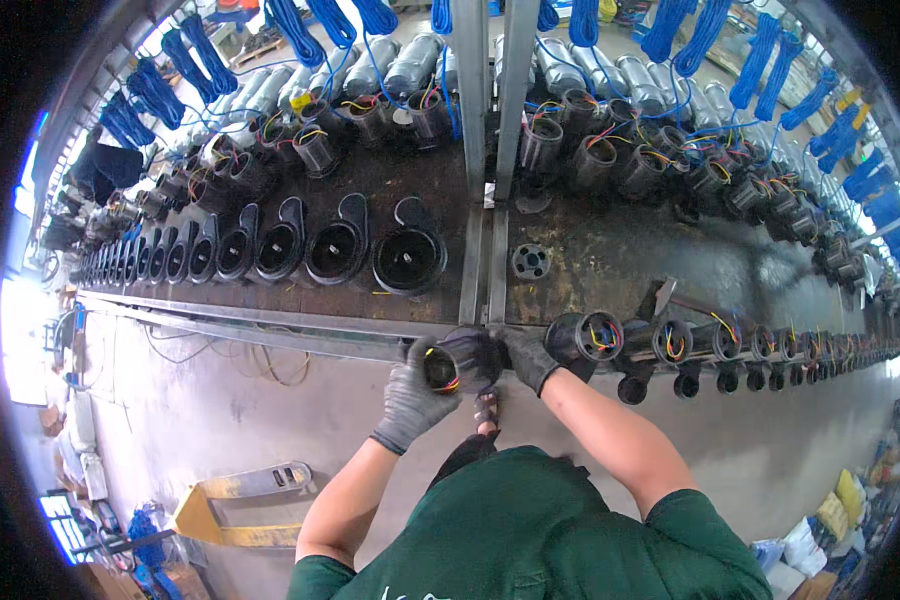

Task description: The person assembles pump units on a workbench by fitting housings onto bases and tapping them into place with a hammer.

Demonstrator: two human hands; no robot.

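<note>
My left hand (pixel 415 398), in a grey work glove, is wrapped round the open end of a dark cylindrical motor housing (pixel 441 369). Red and yellow wires show inside its mouth. The housing's wider black body (pixel 478 358) lies to the right, where my right hand (pixel 526 357), gloved in darker grey, grips its far side; the fingers of that hand are partly hidden. The whole piece is held at the bench's front edge. Just right of my right hand stands a similar black housing with wires (pixel 598 337), the first of a long row.
Black volute-shaped casings (pixel 410 258) line the left bench. A round plate with holes (pixel 531 261) and a hammer (pixel 664 298) lie right of the steel post (pixel 516 100). Behind are wired cylinders (pixel 542 145) and blue cable bundles (pixel 295 32). A yellow pallet jack (pixel 195 515) stands on the floor.
</note>
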